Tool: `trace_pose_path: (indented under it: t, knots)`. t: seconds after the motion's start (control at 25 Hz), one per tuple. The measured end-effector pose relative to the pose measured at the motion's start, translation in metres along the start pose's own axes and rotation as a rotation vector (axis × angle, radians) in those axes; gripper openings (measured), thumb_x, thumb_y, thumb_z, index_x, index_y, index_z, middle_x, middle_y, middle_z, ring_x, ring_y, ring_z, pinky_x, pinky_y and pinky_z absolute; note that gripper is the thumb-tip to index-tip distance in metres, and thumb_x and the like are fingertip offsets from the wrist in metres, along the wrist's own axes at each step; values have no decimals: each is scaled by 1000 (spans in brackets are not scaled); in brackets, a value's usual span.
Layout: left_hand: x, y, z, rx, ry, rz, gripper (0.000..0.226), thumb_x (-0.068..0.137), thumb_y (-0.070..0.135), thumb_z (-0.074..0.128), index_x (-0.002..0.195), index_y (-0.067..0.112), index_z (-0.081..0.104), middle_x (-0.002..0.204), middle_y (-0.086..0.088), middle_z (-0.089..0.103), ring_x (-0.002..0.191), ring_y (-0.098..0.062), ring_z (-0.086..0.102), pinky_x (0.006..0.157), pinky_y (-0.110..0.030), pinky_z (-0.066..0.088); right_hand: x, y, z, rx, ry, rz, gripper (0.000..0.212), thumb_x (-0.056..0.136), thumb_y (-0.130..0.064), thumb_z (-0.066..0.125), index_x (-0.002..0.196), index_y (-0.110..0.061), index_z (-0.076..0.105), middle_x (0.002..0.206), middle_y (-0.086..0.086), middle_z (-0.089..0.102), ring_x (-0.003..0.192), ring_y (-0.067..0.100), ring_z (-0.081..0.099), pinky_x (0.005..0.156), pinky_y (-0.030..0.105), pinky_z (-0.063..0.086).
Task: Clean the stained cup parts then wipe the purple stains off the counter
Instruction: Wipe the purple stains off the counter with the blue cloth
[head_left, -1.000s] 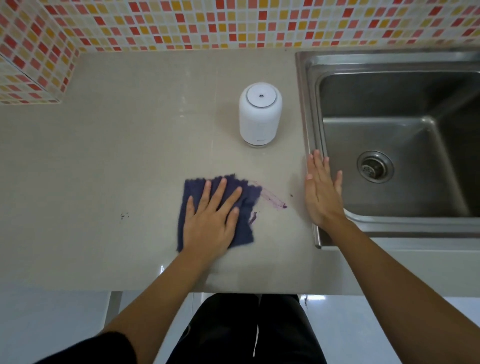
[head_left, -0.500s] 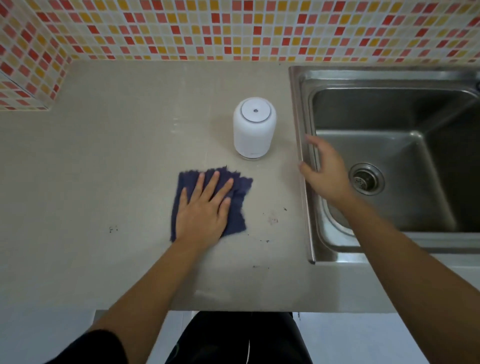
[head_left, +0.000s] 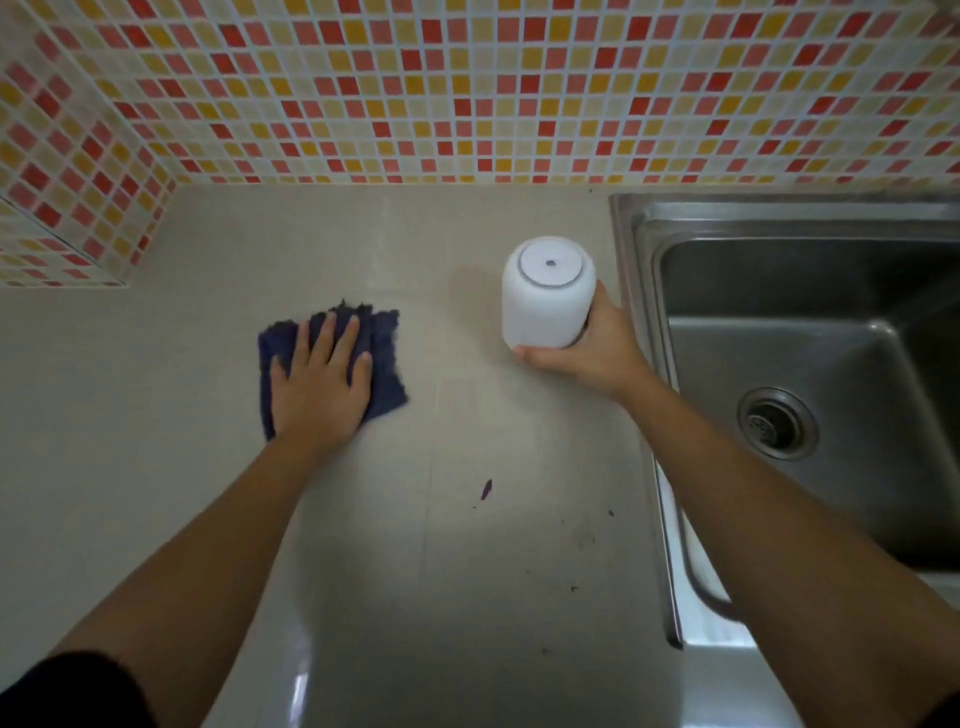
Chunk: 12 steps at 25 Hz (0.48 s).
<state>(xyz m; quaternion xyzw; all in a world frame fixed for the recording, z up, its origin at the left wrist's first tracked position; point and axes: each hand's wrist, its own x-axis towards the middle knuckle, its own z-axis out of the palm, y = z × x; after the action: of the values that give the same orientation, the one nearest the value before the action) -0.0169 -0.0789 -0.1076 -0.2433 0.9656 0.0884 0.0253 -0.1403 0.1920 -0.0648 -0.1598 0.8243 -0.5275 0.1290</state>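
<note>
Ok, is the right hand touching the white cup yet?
Touching. The head view shows the right hand wrapped around the lower side of the white cup, thumb under its near edge.

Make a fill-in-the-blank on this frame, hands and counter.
1. The left hand presses flat on the dark blue ____.
2. The right hand grips the white ____.
3. A small ____-coloured stain lies on the counter.
4. The sink lies to the ____ of the counter.

Missing: cloth; cup; purple; right
</note>
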Motion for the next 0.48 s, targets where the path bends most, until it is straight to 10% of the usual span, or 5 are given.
trace_pose_path:
  t: [0.32, 0.48]
  knots:
    - [-105, 81, 24, -29, -56, 557, 54, 93, 53, 25, 145, 36, 28, 154, 8, 25, 144, -20, 18, 114, -48, 20, 54, -48, -46, 4, 138, -152, 94, 57, -32, 88, 136, -16, 38, 128, -3, 55, 114, 7, 53, 86, 11, 47]
    - [-127, 31, 16, 5, -62, 454, 58, 89, 60, 28, 143, 38, 30, 153, 9, 28, 143, -19, 23, 111, -50, 21, 51, -40, -41, 35, 117, -133, 98, 53, -40, 87, 136, -16, 39, 129, -3, 55, 116, 4, 53, 92, 19, 48]
